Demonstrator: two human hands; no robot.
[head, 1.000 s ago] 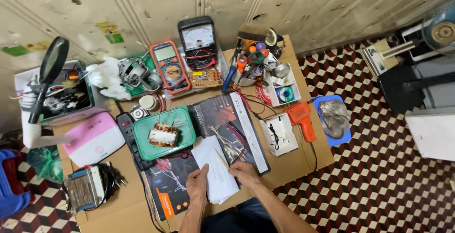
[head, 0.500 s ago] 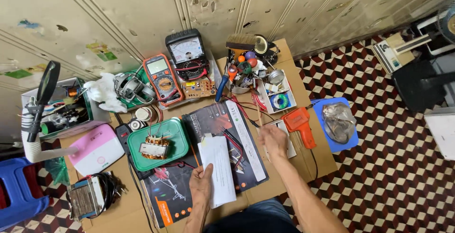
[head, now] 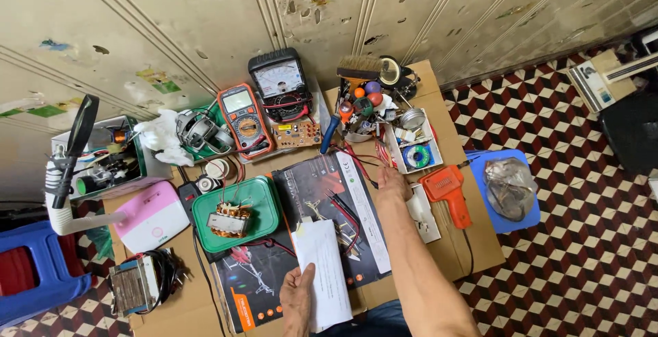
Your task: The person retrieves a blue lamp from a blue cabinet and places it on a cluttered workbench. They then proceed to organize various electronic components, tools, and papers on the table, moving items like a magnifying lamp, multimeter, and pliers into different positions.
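My left hand [head: 297, 299] holds the near end of a folded white paper [head: 322, 272] that lies over a dark printed mat [head: 322, 200] on the workbench. My right hand [head: 392, 183] is stretched forward to the mat's far right edge, beside red and black probe wires [head: 360, 162] and a small white parts tray [head: 411, 146]; its fingers are turned away from me, so whether it grips anything is unclear. A green tray [head: 264, 196] with a small copper-wound transformer [head: 228, 219] sits left of the mat.
An orange digital meter [head: 243, 117] and a black analogue meter [head: 279, 85] stand at the back. An orange soldering gun [head: 447, 189] lies right of my arm. A pink box [head: 151, 217], a larger transformer [head: 133, 285], a magnifier lamp [head: 75, 145] and blue stools [head: 504, 189] are around.
My right hand has reached forward from the near edge of the mat to its far right corner by the wires. My left hand stays on the white paper. The view has shifted.
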